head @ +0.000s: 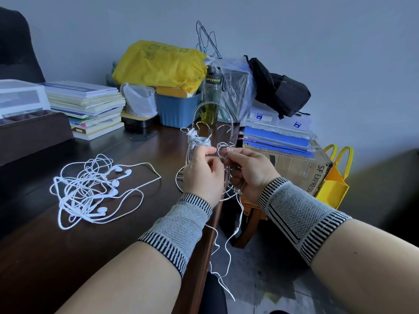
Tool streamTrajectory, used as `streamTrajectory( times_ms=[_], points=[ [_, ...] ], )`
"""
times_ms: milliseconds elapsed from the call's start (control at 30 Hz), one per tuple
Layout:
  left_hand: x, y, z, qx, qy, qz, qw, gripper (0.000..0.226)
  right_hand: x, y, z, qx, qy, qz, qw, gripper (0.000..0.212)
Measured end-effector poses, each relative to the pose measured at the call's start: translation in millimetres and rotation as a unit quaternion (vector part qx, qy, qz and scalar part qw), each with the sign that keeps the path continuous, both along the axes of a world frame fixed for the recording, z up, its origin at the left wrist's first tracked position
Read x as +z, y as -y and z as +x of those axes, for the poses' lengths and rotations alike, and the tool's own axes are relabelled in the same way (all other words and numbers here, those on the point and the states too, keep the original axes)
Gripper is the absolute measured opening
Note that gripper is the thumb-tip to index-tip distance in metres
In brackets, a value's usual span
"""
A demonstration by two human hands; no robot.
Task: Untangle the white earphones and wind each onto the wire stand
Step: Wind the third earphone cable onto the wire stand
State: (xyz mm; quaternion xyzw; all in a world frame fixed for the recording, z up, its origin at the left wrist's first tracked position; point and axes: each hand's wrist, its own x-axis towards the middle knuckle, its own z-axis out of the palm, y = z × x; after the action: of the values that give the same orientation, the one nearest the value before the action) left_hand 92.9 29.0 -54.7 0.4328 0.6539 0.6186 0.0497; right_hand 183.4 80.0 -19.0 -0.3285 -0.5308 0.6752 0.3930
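Room: we work at a dark wood counter point(102, 245) against a grey wall, with books, a blue bin, a bottle and bags crowded along its back.
Stand: the wire stand point(210, 155) sits close to the counter's right edge, one earphone bundle point(196, 140) already wound on its left hook.
Left hand: our left hand point(203, 175) has its fingers curled at the stand's middle, apparently pinching the cord we are winding point(235, 232).
Right hand: our right hand point(251, 168) pinches the same cord at a wire loop point(223, 149).
Pile: the remaining tangled earphones point(90, 189) lie well apart to the left.
Risk, tail: the cord's free end hangs off the counter towards the floor; we judge it could snag on the edge or on the stand's base ring and jerk a turn loose.
Risk, stand: it looks light and near the edge, so a firm pull to the right could tip or slide it off.
Risk, slack: loose turns may slip off the hook.
Open room: bare wood lies between pile and stand; the right side drops away at once.
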Motion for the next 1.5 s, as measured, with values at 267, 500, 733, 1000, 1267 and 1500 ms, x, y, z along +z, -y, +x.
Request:
streamTrajectory(
  times_ms=[267,500,733,1000,1267,1500],
  points=[
    [-0.6,-1.3,-1.5,-0.045,0.046,-0.008,0.998,0.011,-1.4,-3.6,6.3,0.021,0.029,-0.011,0.999,0.02],
    [0.2,-2.0,-2.6,-0.031,0.026,-0.025,0.999,0.009,-3.8,-8.8,8.4,-0.025,0.044,0.017,0.999,0.012],
    [1.3,0.8,-2.3,-0.059,0.04,-0.029,0.997,0.007,-6.0,-8.8,10.4,-0.027,0.067,0.014,0.997,0.015],
    [-0.8,0.6,-2.5,-0.075,-0.011,-0.058,0.995,0.033,-3.6,-12.6,12.8,-0.017,0.04,-0.026,0.999,0.021],
    [-5.4,-2.5,-2.3,-0.094,-0.073,-0.098,0.988,0.042,0.3,-18.4,11.4,0.009,0.019,-0.038,0.999,0.02],
    [-14.4,-8.7,-6.7,-0.084,-0.115,-0.18,0.973,0.035,2.2,-18.6,5.9,0.022,0.034,-0.034,0.999,0.017]
  ],
)
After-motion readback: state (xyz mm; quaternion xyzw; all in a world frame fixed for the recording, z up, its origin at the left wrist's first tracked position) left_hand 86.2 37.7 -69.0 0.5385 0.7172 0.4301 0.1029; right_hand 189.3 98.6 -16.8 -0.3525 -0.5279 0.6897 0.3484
